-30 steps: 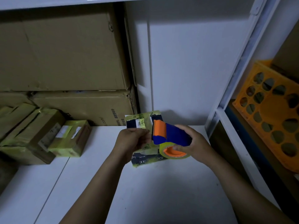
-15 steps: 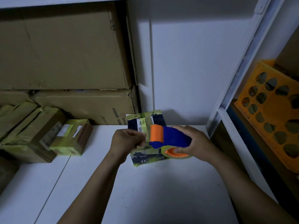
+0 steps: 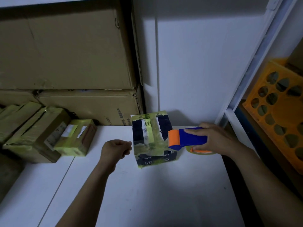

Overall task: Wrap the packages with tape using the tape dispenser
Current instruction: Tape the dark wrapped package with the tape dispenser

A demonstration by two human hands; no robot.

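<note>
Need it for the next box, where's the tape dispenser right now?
In the head view, right of centre: the right hand holds the tape dispenser at the dark package's right edge.

There is one tape dispenser [image 3: 188, 138], carrying one tape roll [image 3: 202, 152]. Four taped packages can be counted on the surface [image 3: 147, 194]: one dark package [image 3: 152, 138] alone at the middle, and three at the left: a small package [image 3: 75, 138], a larger package [image 3: 36, 133] and a rear package [image 3: 14, 115]. The dim left edge may hide more. Two large cartons are stacked, an upper carton [image 3: 65, 46] on a lower carton [image 3: 90, 105]. There is one orange crate [image 3: 278, 115].
</note>
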